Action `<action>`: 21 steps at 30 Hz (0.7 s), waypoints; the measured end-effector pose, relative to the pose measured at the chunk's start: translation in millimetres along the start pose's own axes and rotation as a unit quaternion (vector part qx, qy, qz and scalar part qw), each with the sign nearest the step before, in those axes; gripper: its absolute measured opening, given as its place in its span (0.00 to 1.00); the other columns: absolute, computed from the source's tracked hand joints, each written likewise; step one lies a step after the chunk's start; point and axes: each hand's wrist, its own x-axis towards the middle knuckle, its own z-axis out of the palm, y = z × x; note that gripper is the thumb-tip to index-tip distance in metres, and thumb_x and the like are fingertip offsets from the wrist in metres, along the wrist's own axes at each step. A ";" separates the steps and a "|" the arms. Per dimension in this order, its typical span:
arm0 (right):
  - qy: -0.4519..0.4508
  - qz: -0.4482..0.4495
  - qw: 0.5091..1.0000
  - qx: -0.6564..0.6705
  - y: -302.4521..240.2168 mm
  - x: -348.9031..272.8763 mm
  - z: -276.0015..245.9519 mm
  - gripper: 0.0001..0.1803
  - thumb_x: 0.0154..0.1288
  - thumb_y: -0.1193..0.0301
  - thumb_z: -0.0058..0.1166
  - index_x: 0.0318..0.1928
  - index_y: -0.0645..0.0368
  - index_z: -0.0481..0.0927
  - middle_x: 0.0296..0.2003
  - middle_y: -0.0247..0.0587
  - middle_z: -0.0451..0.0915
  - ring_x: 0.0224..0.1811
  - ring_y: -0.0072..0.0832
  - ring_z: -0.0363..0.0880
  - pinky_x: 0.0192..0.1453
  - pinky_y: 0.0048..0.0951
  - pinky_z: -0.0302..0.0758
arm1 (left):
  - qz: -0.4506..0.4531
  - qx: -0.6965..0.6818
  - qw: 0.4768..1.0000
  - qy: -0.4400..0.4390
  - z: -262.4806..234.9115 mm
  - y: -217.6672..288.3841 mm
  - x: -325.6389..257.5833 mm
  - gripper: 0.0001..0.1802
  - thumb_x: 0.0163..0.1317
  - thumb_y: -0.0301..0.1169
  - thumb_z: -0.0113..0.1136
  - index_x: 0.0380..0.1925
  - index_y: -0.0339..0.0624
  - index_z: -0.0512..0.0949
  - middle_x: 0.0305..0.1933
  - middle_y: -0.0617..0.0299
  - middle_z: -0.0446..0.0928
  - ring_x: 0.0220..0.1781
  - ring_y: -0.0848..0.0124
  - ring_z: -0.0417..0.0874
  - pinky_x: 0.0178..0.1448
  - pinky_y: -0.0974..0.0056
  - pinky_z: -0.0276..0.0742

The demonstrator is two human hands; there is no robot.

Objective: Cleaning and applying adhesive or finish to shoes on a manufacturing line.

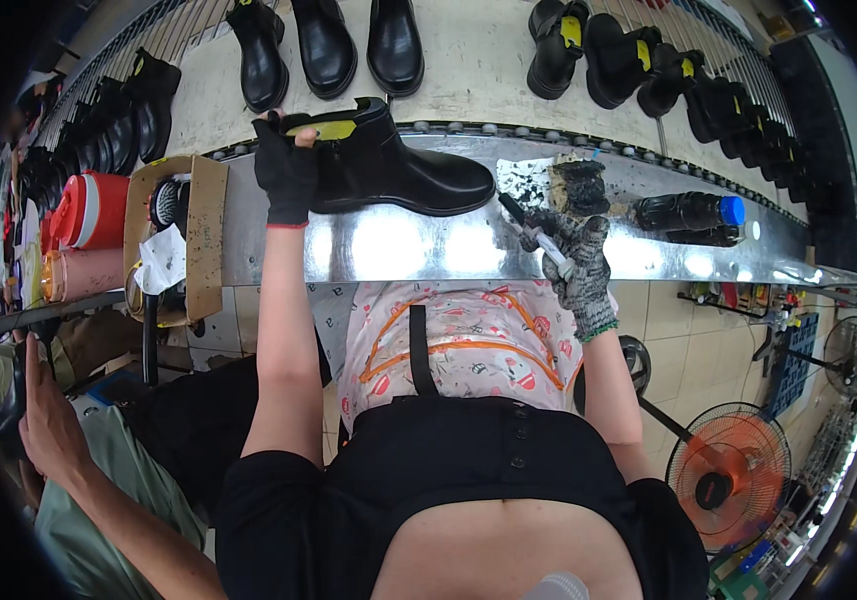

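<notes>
Left hand (287,172) points to twelve o'clock, clamped on black boot (394,172); right hand (583,268), at boot's four o'clock, clamps slim tool (552,246).

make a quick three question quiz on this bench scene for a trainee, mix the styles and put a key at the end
1. Which hand holds the boot near its top?
2. True or false: both hands wear plain black gloves.
3. Which of these is to the left of that boot? A) the orange fan B) the cardboard box C) the blue-capped bottle

Key:
1. The left hand.
2. False: the right hand wears a mottled grey glove.
3. B.
</notes>
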 end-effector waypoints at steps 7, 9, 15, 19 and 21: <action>-0.015 -0.043 0.997 -0.057 -1.1 5.7 -4.0 0.32 0.74 0.44 0.30 0.50 0.54 0.81 0.37 0.35 0.84 0.20 0.16 0.71 0.19 0.17 0.64 | -0.019 -0.010 1.000 -0.012 -34.9 52.6 -36.8 0.39 0.41 0.58 0.74 0.42 0.42 0.68 0.34 0.58 0.78 0.34 0.59 0.84 0.39 0.59 0.78; -0.028 -0.079 0.993 -0.088 2.1 8.3 -5.0 0.25 0.74 0.50 0.38 0.52 0.54 0.80 0.38 0.36 0.84 0.25 0.19 0.76 0.25 0.20 0.70 | -0.011 -0.001 1.000 -0.017 -42.8 70.5 -46.2 0.39 0.36 0.52 0.80 0.40 0.43 0.67 0.29 0.59 0.77 0.29 0.66 0.82 0.34 0.63 0.77; 0.004 -0.240 0.894 -0.378 7.1 10.3 2.4 0.14 0.66 0.73 0.52 0.52 0.56 0.80 0.38 0.40 0.85 0.34 0.29 0.82 0.40 0.30 0.76 | -0.106 -0.008 0.989 -0.100 -61.6 120.1 -75.5 0.41 0.33 0.48 0.84 0.39 0.42 0.66 0.21 0.64 0.74 0.21 0.75 0.77 0.27 0.69 0.74; -0.007 -0.155 0.951 -0.268 -3.0 3.1 16.7 0.13 0.68 0.74 0.49 0.49 0.56 0.82 0.35 0.41 0.85 0.35 0.28 0.83 0.40 0.29 0.76 | -0.159 -0.049 0.973 -0.159 -68.3 137.6 -86.9 0.38 0.38 0.45 0.83 0.39 0.42 0.65 0.21 0.63 0.75 0.21 0.77 0.76 0.26 0.72 0.72; -0.016 -0.085 0.980 -0.180 -9.6 -4.0 21.5 0.13 0.69 0.73 0.48 0.49 0.56 0.83 0.35 0.41 0.85 0.35 0.27 0.83 0.40 0.28 0.76 | -0.176 -0.086 0.966 -0.169 -69.0 141.5 -91.1 0.37 0.39 0.43 0.82 0.40 0.42 0.65 0.21 0.63 0.75 0.22 0.78 0.76 0.26 0.72 0.72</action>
